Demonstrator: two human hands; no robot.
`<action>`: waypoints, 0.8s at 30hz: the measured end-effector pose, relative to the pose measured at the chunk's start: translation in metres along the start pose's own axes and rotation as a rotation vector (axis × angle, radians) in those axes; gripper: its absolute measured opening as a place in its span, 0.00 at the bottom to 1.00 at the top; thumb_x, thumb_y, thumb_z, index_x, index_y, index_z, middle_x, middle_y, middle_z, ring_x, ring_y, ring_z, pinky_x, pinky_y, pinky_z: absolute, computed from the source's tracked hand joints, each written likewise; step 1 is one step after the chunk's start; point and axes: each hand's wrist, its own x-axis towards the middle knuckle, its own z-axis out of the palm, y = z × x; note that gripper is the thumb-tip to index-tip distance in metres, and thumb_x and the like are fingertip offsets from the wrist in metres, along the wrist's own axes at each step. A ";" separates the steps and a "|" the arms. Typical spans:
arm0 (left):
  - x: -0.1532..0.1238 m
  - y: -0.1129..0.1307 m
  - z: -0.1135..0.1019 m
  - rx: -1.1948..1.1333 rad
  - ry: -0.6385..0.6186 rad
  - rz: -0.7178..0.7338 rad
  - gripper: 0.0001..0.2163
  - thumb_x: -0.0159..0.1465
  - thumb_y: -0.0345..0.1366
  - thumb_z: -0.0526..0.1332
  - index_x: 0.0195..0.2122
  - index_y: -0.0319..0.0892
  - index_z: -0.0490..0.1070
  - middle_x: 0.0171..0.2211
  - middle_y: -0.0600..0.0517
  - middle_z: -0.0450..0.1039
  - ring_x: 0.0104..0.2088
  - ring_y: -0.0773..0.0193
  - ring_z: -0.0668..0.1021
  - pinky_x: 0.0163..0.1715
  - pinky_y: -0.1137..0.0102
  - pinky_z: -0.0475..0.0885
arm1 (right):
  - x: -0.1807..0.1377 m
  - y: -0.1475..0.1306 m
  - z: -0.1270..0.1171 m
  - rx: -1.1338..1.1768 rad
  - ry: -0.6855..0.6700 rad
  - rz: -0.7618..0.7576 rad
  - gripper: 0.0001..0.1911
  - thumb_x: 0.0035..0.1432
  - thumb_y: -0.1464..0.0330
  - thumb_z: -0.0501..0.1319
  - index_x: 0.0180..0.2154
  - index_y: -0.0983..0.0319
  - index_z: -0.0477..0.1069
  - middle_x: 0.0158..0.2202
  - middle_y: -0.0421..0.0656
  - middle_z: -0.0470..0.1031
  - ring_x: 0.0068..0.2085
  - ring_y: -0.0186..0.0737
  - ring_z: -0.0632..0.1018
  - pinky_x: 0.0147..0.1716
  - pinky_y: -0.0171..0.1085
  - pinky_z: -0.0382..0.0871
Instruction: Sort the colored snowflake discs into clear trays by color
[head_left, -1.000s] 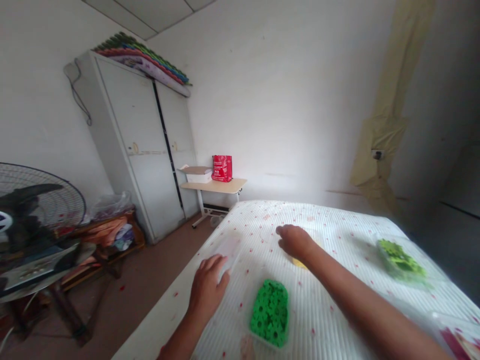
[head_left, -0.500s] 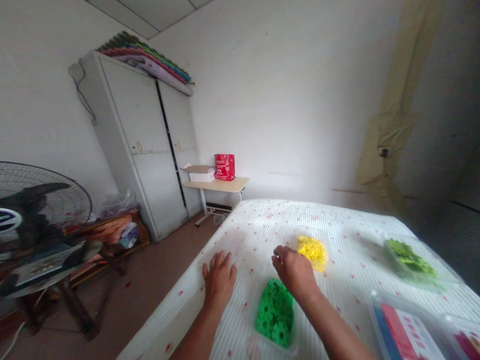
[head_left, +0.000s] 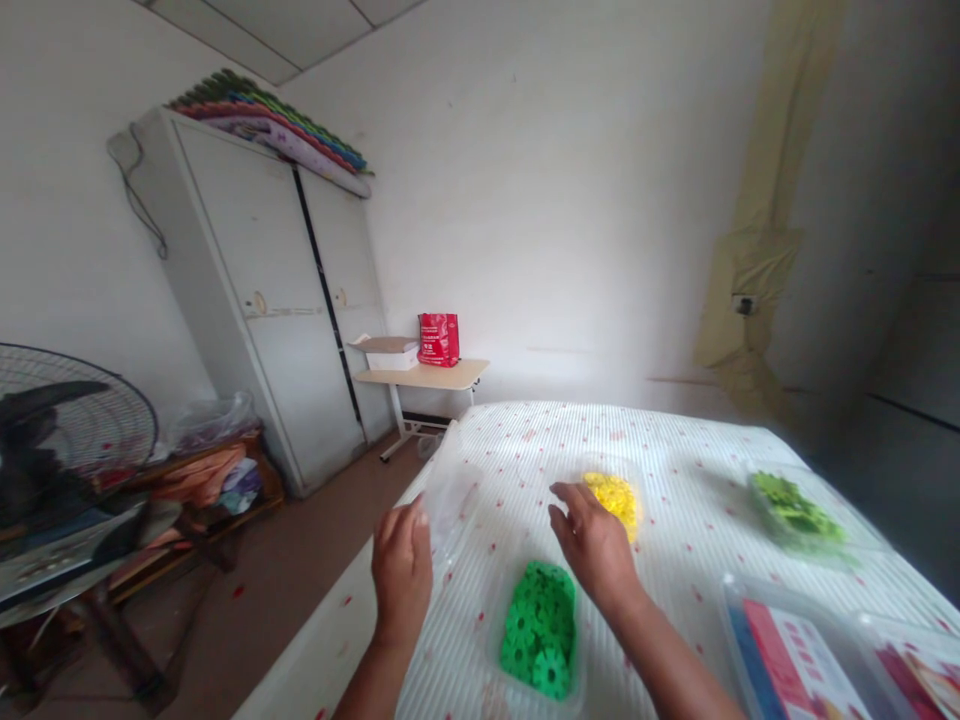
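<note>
My left hand grips the near edge of a clear plastic lid and tilts it up off the bed. My right hand hovers just beyond a clear box of dark green flower-shaped pieces, its fingers loosely curled and apart with nothing in them. A clear box of yellow pieces lies right behind the right hand.
The white spotted bed also bears a box of light green pieces at right and clear boxes with red and blue contents at near right. A standing fan, a cluttered low table, a wardrobe and a side table stand to the left.
My left hand went from lying flat on the bed to gripping the clear lid and lifting it. My right hand drew back from the yellow box towards the green one.
</note>
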 end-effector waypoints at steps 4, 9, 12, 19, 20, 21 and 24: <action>-0.010 0.024 -0.015 -0.497 -0.078 -0.414 0.21 0.60 0.50 0.53 0.42 0.39 0.74 0.30 0.49 0.73 0.30 0.62 0.72 0.32 0.69 0.68 | 0.006 -0.005 -0.004 0.165 0.051 0.030 0.17 0.60 0.66 0.49 0.49 0.63 0.67 0.44 0.49 0.74 0.34 0.39 0.77 0.37 0.38 0.70; -0.036 0.042 -0.025 -0.844 -0.264 -0.652 0.24 0.53 0.53 0.60 0.40 0.35 0.74 0.29 0.48 0.72 0.28 0.65 0.71 0.28 0.72 0.66 | 0.009 -0.005 -0.004 0.261 -0.034 0.074 0.18 0.61 0.66 0.49 0.49 0.65 0.68 0.37 0.48 0.77 0.34 0.41 0.78 0.36 0.37 0.70; -0.048 0.039 -0.026 -0.664 -0.466 -0.577 0.23 0.55 0.54 0.57 0.37 0.38 0.74 0.25 0.52 0.69 0.22 0.68 0.67 0.23 0.73 0.61 | 0.008 0.001 -0.002 0.257 -0.063 0.072 0.16 0.59 0.70 0.49 0.44 0.64 0.72 0.36 0.46 0.78 0.38 0.40 0.78 0.39 0.35 0.70; -0.060 0.023 -0.014 0.082 -0.727 -0.128 0.18 0.57 0.46 0.53 0.16 0.42 0.57 0.17 0.57 0.55 0.22 0.68 0.63 0.24 0.73 0.53 | 0.002 0.014 0.001 -0.116 -0.283 0.195 0.15 0.62 0.70 0.50 0.40 0.60 0.75 0.38 0.47 0.76 0.39 0.43 0.78 0.35 0.34 0.67; -0.061 0.023 -0.013 0.155 -0.742 -0.101 0.17 0.57 0.44 0.53 0.15 0.42 0.56 0.17 0.57 0.56 0.22 0.68 0.63 0.24 0.72 0.52 | 0.001 0.016 0.003 -0.164 -0.312 0.215 0.16 0.62 0.70 0.49 0.40 0.59 0.75 0.38 0.47 0.75 0.37 0.42 0.78 0.32 0.34 0.66; -0.062 0.025 -0.012 0.209 -0.753 -0.089 0.16 0.57 0.43 0.53 0.16 0.41 0.57 0.17 0.57 0.57 0.22 0.68 0.64 0.24 0.72 0.52 | -0.001 0.017 0.004 -0.206 -0.332 0.233 0.16 0.63 0.69 0.49 0.39 0.59 0.75 0.38 0.47 0.75 0.36 0.42 0.78 0.30 0.34 0.65; -0.061 0.031 -0.015 0.276 -0.762 -0.099 0.14 0.56 0.42 0.54 0.17 0.42 0.61 0.17 0.56 0.61 0.23 0.67 0.67 0.25 0.72 0.52 | -0.005 0.020 0.010 -0.266 -0.359 0.257 0.16 0.63 0.68 0.48 0.39 0.58 0.75 0.37 0.47 0.74 0.34 0.41 0.78 0.28 0.33 0.63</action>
